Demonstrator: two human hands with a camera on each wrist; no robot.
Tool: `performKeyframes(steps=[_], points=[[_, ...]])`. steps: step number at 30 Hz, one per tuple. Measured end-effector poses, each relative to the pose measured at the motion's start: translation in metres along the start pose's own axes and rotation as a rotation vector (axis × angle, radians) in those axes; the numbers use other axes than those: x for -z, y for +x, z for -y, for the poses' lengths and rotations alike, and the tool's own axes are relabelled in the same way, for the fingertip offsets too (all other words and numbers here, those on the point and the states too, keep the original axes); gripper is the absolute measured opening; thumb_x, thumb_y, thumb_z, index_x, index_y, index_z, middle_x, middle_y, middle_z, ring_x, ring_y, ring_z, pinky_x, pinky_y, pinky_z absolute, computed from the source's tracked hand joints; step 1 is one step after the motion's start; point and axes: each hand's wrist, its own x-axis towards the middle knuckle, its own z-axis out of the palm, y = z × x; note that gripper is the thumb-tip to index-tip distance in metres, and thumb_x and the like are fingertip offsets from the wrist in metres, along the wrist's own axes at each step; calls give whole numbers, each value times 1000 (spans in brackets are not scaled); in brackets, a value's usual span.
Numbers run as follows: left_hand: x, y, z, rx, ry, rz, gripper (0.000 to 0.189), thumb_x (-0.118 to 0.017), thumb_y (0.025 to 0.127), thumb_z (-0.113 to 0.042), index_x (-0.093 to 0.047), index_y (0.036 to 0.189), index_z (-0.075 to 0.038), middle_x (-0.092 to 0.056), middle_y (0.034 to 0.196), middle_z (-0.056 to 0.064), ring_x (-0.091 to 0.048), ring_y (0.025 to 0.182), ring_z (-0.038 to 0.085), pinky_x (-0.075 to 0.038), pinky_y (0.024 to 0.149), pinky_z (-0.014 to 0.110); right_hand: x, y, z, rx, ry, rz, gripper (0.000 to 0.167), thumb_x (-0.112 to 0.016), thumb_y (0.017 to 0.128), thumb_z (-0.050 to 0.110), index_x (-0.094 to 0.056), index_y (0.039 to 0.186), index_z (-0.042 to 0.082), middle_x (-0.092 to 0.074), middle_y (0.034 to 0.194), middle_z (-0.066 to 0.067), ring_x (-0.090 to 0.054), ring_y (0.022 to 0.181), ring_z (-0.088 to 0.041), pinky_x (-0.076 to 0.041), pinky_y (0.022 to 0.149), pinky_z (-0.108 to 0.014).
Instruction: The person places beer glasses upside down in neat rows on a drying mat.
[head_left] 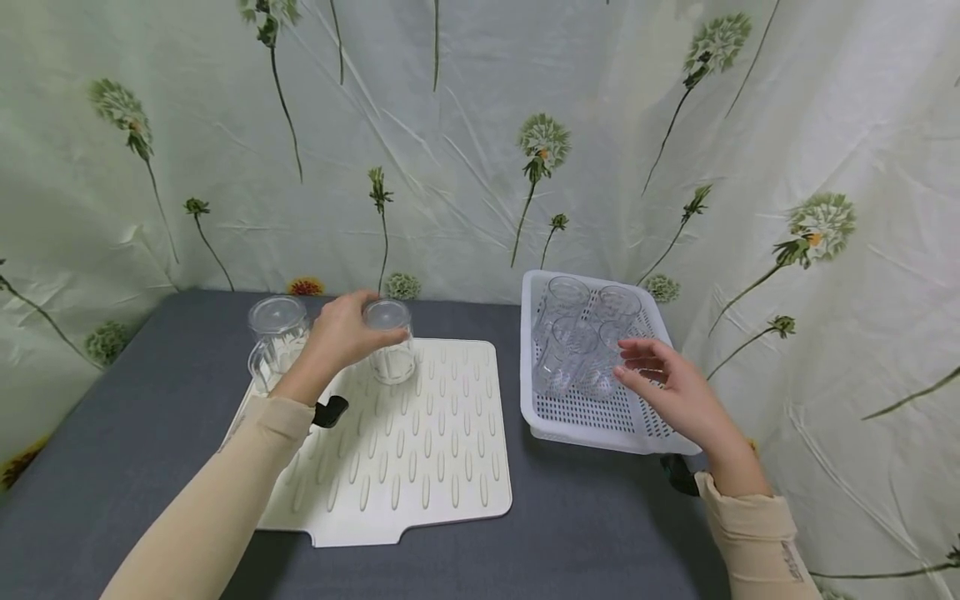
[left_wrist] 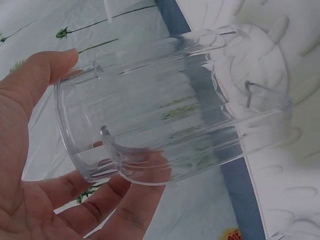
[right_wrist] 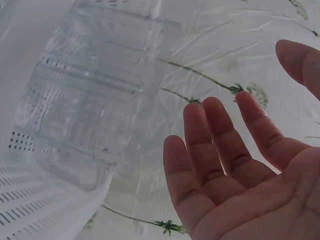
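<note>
My left hand (head_left: 348, 329) grips a clear glass mug (head_left: 393, 358) near its base, thumb on one side and fingers on the other. The mug is upside down at the far edge of a white ridged drying mat (head_left: 450, 433); whether its rim touches the mat I cannot tell. To its left, a second glass mug (head_left: 276, 329) stands upside down, its handle towards me. My right hand (head_left: 671, 387) hovers over the right part of a white perforated basket (head_left: 532, 417), fingers spread and loosely bent, holding nothing. Several clear glasses (head_left: 566, 342) stand close together in the basket.
A dark grey cloth (head_left: 585, 533) covers the table under the mat and basket. Behind and to the right hangs a pale curtain (head_left: 465, 150) printed with dandelions, close to the basket's back edge.
</note>
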Motion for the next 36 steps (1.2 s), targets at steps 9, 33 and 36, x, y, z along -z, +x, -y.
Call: performKeyframes(steps=[9, 33, 36], points=[[-7, -6, 5, -44, -28, -68, 92, -84, 89, -54, -49, 156, -1, -59, 145, 29, -61, 126, 48, -56, 97, 61, -1, 10, -10, -2, -49, 5, 49, -67, 107, 27, -57, 147, 0, -61, 146, -25, -60, 132, -40, -50, 112, -58], [-5, -13, 9, -56, -42, -75, 95, -82, 88, -62, -49, 155, -2, -64, 124, 23, -61, 110, 39, -54, 89, 54, 3, 23, -27, -43, -48, 7, 54, -67, 107, 25, -52, 148, -8, -54, 149, -32, -52, 136, -49, -46, 114, -66], [-3, -15, 9, -48, -49, -71, 99, -81, 88, -64, -46, 158, -4, -61, 132, 24, -60, 118, 41, -55, 95, 57, 3, 24, -28, -56, -54, 9, 57, -67, 107, 26, -50, 150, -8, -51, 151, -32, -50, 137, -50, -45, 115, -67]])
